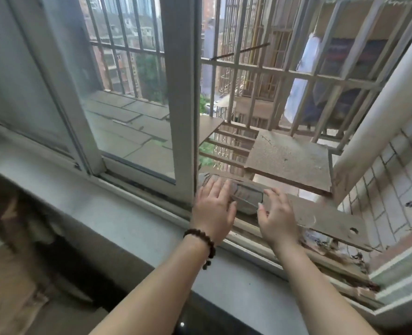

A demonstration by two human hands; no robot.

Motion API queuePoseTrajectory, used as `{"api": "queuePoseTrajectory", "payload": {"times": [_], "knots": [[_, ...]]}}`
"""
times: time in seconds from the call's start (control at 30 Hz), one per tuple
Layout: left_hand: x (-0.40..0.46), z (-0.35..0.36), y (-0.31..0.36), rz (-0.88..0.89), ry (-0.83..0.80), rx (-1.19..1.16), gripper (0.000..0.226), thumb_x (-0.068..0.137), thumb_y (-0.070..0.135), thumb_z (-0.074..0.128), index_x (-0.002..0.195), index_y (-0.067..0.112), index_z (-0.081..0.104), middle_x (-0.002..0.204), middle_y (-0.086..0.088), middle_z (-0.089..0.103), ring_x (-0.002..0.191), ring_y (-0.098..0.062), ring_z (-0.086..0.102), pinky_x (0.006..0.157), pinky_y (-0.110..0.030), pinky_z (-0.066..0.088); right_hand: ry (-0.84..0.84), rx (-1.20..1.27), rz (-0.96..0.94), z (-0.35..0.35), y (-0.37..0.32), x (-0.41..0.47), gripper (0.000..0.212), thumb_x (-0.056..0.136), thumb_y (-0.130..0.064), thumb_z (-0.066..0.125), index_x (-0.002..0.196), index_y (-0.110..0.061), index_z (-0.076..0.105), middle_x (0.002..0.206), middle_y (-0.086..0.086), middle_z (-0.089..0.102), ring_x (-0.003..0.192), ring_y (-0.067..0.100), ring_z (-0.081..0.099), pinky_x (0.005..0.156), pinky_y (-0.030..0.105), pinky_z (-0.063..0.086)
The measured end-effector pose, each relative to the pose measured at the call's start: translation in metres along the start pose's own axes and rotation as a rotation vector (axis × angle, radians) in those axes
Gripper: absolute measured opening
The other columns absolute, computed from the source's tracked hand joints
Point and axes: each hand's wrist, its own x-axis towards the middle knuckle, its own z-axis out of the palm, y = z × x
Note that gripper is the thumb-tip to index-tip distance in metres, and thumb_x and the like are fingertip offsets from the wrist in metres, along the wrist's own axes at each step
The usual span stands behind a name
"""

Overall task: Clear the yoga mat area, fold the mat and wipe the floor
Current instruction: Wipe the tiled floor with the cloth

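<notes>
Hands reaching through an open sliding window toward a clear plastic bottle on the outer ledge.

Left hand [213, 209], wearing a dark bead bracelet [203, 245], lies with fingers spread and straight over the near end of the bottle [238, 197], gripping nothing; right hand [276, 213] hovers just beside the bottle's other end, fingers relaxed and uncurled, also empty; the bottle lies on its side on a weathered board [321, 213] just outside the window track [248, 240], inside the metal security grille [272, 76]; the yoga mat and floor are out of view. Judged step: clearing or fetching this 1 item; best done by closing both hands around the barrel before lifting, since the boards leave open gaps above a long drop; draw it inward low over the sill [132, 228].
</notes>
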Motion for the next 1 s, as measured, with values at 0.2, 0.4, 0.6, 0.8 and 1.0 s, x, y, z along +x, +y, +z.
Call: {"api": "queuePoseTrajectory", "payload": {"times": [0.2,0.4,0.6,0.8,1.0], "knots": [[-0.088,-0.008,-0.028,-0.137,0.017,0.045,0.057,0.097,0.041,0.039,0.149,0.018,0.031,0.154,-0.005,0.034,0.144,-0.023,0.026,0.118,-0.043,0.019,-0.087,0.020,-0.092,0.034,-0.031,-0.062,0.041,0.092,-0.017,0.054,0.132,-0.008,0.051,0.142,0.013,0.043,0.134,0.027,0.036,0.113,0.042,0.028],[-0.214,-0.049,-0.075,-0.410,0.149,0.112,0.056,0.090,0.038,0.044,0.140,0.014,0.047,0.141,-0.012,0.050,0.135,-0.027,0.042,0.112,-0.046,0.029,-0.255,0.105,-0.284,0.063,-0.095,-0.155,0.040,0.088,-0.012,0.059,0.127,-0.004,0.055,0.139,0.017,0.046,0.132,0.033,0.038,0.111,0.039,0.028],[-0.378,-0.099,-0.122,-0.768,0.197,0.167,0.059,0.094,0.045,0.029,0.148,0.021,0.034,0.153,-0.007,0.035,0.144,-0.022,0.025,0.117,-0.041,0.016,-0.477,0.186,-0.589,0.096,-0.181,-0.275,0.040,0.088,-0.008,0.059,0.128,-0.010,0.054,0.143,0.010,0.041,0.135,0.027,0.034,0.112,0.040,0.031],[-0.548,-0.148,-0.144,-1.174,0.308,0.219,0.058,0.098,0.040,0.039,0.151,0.023,0.024,0.158,-0.005,0.024,0.146,-0.022,0.014,0.119,-0.042,0.014,-0.692,0.238,-0.916,0.126,-0.271,-0.412,0.037,0.090,-0.011,0.055,0.128,-0.009,0.055,0.142,0.009,0.044,0.132,0.026,0.036,0.108,0.034,0.031],[-0.700,-0.186,-0.132,-1.544,0.312,0.325,0.059,0.100,0.042,0.032,0.153,0.022,0.016,0.158,-0.007,0.022,0.146,-0.023,0.013,0.118,-0.042,0.011,-0.894,0.257,-1.224,0.138,-0.344,-0.548,0.031,0.089,-0.007,0.057,0.119,-0.001,0.058,0.134,0.016,0.049,0.124,0.035,0.043,0.101,0.035,0.034]]}}
